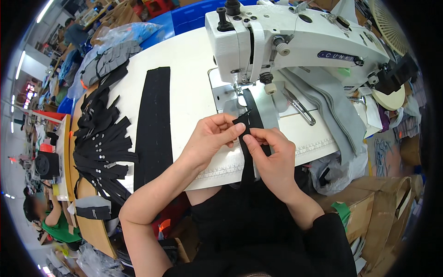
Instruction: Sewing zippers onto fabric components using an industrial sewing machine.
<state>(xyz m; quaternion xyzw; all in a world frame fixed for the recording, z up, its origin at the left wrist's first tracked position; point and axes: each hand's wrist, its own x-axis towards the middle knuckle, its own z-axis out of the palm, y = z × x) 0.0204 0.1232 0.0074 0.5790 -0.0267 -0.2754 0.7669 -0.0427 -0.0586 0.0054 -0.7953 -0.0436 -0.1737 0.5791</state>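
Both my hands pinch a narrow black fabric strip (248, 157) just in front of the sewing machine (240, 48). My left hand (207, 138) grips its upper end between thumb and fingers; my right hand (274, 152) holds it slightly lower and to the right. The strip's lower part hangs over the table's front edge. A second black band (254, 99) runs from near the presser foot (240, 90) down behind my fingers, and how the two pieces join there is hidden. To the left, a wide black fabric panel (154, 120) lies flat.
Black strips with metal snaps (104, 143) are heaped at the table's left edge. Thread snips (299, 107) lie right of the needle, beside grey fabric lengths (323, 101). A ruler tape (314, 147) follows the front edge. Cardboard boxes (369, 212) stand lower right; a person in green (60, 226) sits far left.
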